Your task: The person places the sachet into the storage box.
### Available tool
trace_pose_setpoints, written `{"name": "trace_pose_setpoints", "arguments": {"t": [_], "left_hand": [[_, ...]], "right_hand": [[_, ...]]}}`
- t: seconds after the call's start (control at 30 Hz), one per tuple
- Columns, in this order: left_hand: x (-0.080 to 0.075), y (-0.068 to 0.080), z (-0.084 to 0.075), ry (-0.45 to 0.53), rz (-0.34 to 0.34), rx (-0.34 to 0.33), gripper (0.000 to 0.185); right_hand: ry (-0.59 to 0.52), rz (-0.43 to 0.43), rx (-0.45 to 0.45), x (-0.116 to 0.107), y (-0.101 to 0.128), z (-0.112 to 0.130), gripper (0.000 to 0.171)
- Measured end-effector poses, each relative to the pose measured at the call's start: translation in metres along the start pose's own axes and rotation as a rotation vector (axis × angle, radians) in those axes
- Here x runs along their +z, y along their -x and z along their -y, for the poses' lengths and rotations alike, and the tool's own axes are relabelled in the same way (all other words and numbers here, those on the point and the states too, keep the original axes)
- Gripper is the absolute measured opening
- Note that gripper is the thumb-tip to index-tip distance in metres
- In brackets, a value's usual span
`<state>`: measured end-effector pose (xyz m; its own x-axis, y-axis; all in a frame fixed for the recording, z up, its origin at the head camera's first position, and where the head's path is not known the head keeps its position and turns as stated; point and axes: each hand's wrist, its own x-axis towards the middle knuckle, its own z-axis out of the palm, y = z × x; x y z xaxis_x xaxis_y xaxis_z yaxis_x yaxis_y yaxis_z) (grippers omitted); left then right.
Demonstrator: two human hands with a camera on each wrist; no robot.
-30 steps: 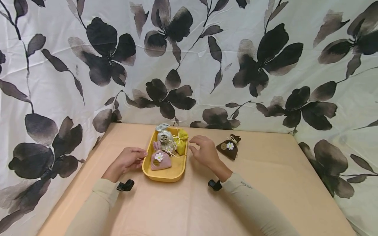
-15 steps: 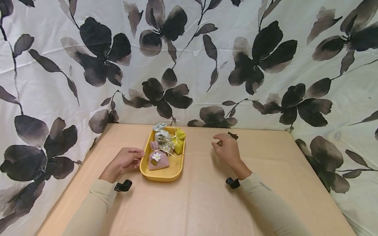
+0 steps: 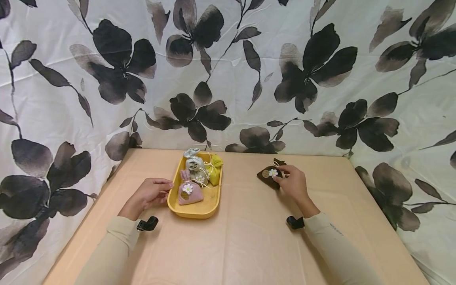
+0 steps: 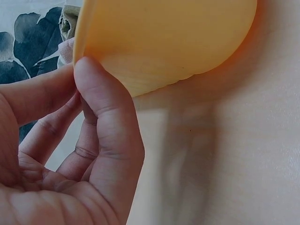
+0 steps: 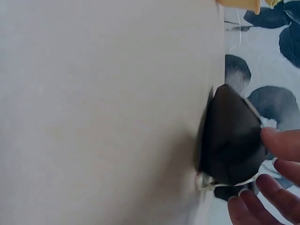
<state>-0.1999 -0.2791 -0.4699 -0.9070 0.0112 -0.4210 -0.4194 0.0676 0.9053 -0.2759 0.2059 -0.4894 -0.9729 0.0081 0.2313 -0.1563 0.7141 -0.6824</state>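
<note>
In the head view a yellow tray [image 3: 199, 211] holds several small drawstring pouches: a pink pouch [image 3: 194, 194] with a white flower at the front, a yellow-green pouch [image 3: 214, 172], and greyish ones behind. My left hand [image 3: 147, 194] pinches the tray's left rim between thumb and index finger, as the left wrist view shows. To the tray's right a dark brown pouch [image 3: 264, 177] lies on the table, bearing a white flower and a round tag. My right hand [image 3: 295, 184] is at this pouch; its thumb touches beside the flower, the other fingers spread near the tied neck.
The beige table [image 3: 235, 237] ends at the back against a white curtain [image 3: 249, 99] with dark flowers. Bare tabletop lies between the tray and the brown pouch. A black wrist camera [image 3: 147, 224] sits at my left wrist, another [image 3: 295, 222] at my right.
My right hand has moved right from beside the tray to the brown pouch and now touches it. The left hand has stayed at the tray's rim.
</note>
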Motion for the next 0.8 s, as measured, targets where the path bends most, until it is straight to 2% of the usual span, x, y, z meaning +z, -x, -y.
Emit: {"name": "trace_pose_setpoints", "arguments": {"t": [0.4,0.8], "left_hand": [[-0.001,0.000,-0.002,-0.005,-0.002,-0.008,0.039],[-0.001,-0.002,-0.001,0.009,-0.015,-0.003,0.036]], "right_hand": [[-0.122,0.059,0.124,0.001,-0.004,-0.011,0.047],[-0.122,0.035,0.136,0.007,-0.009,-0.013,0.040]]}}
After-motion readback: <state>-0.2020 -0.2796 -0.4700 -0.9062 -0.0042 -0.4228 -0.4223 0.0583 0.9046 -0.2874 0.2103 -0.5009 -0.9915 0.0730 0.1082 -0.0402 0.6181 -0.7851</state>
